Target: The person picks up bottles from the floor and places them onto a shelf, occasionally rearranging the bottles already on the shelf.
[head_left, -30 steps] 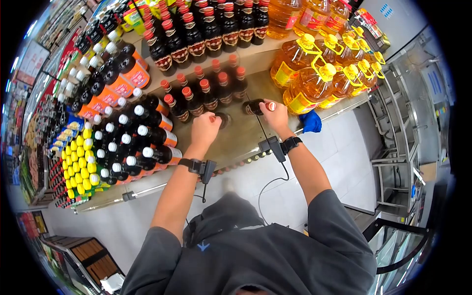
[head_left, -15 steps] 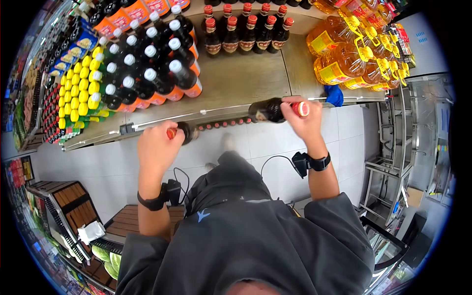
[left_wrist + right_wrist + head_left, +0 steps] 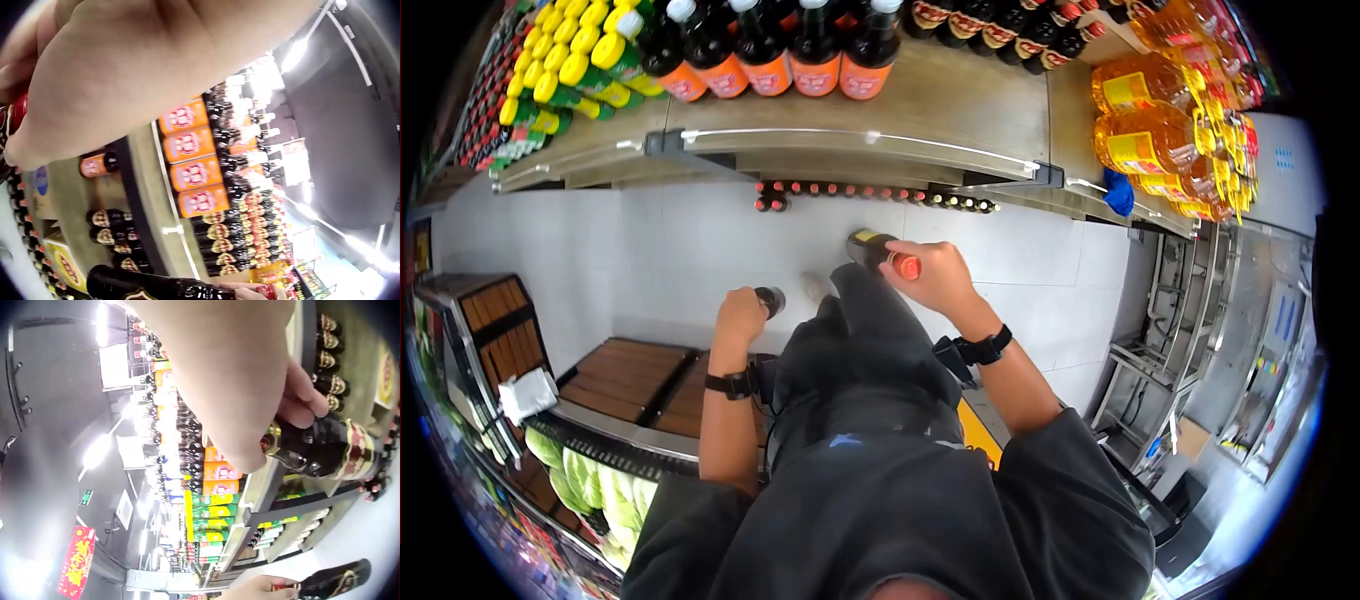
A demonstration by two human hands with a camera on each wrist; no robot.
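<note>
Looking down at a grey floor (image 3: 650, 250), with a long shelf (image 3: 850, 140) across the top. On the shelf: dark bottles with orange labels (image 3: 800, 65), yellow caps (image 3: 570, 50) far left, oil jugs (image 3: 1145, 150) far right. Under the shelf edge, a row of small caps (image 3: 870, 192). Low on the left, wooden bins (image 3: 630, 370).

Both arms stretched out over the floor, away from the shelf and not touching it.

Right hand (image 3: 940, 275) wrapped tight round the neck of the right bottle (image 3: 868, 245). Red cap poking out by the thumb. Lying almost flat, not upright: fat end pointing away from the hand, toward the shelf, cap end toward the wrist. Closer to the shelf than the other hand. Seen from the right wrist too: fingers (image 3: 300, 394) curled round the neck, dark body (image 3: 331, 450) sticking out past them.

Left hand (image 3: 740, 312) closed in a fist round the left bottle (image 3: 772, 298). Only a short dark stub showing beside the fist, on the side toward the other hand. Rest of it hidden, so hard to tell which way it points. From the left wrist, just a bit of red cap (image 3: 19, 109) at the edge of the hand. Lower and farther from the shelf.

Hands apart, bottles not touching.
</note>
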